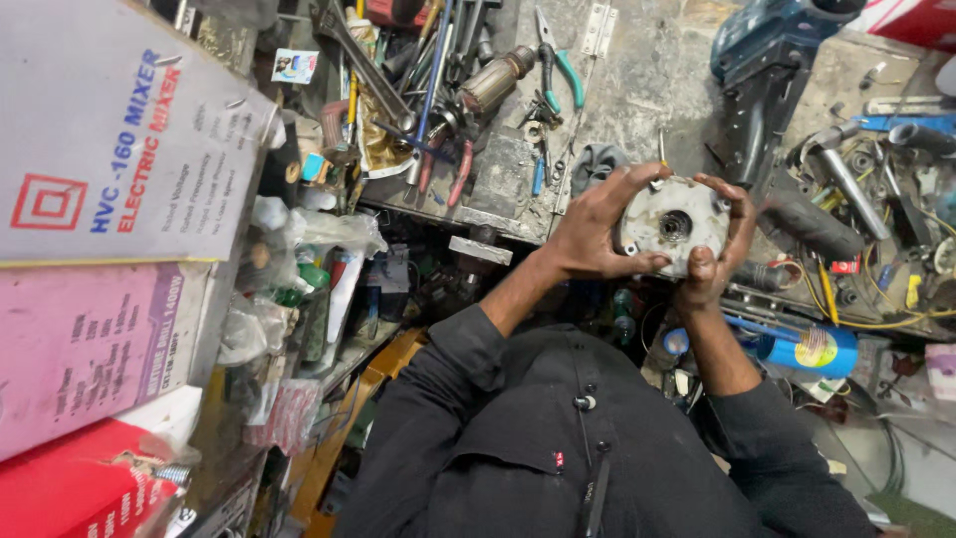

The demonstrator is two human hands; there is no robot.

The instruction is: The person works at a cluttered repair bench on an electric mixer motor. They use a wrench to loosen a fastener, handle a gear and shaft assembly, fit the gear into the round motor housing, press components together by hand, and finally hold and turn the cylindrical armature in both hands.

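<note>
A cluttered workbench [637,90] is seen from above, with everything placed below relative to the round grey motor housing [673,227] held over its near edge. Stacked cardboard boxes [110,229] in grey, pink and red are piled well to the left of the housing. A blue power tool body [772,50] is seen above and to the right of it, on the bench. A heap of wrenches and screwdrivers [418,70] is spread above and to the left, with a copper-wound armature [496,80] and green-handled pliers [558,65] among them. A blue spray can [809,351] is lying just below and right of the housing.

Both forearms, in dark sleeves, are raised from the body toward the housing. The left hand [588,234] is wrapped on the housing's left side: fingers curled over the upper rim, thumb pressed along the lower edge, wrist bent inward. The right hand [719,244] is closed on the right side, fingers hooked over the top right rim, thumb planted on the lower face. The housing is gripped between both hands, flat face toward the camera, central hole visible. A small clip microphone [586,403] is seen on the dark shirt, well below the housing.
</note>
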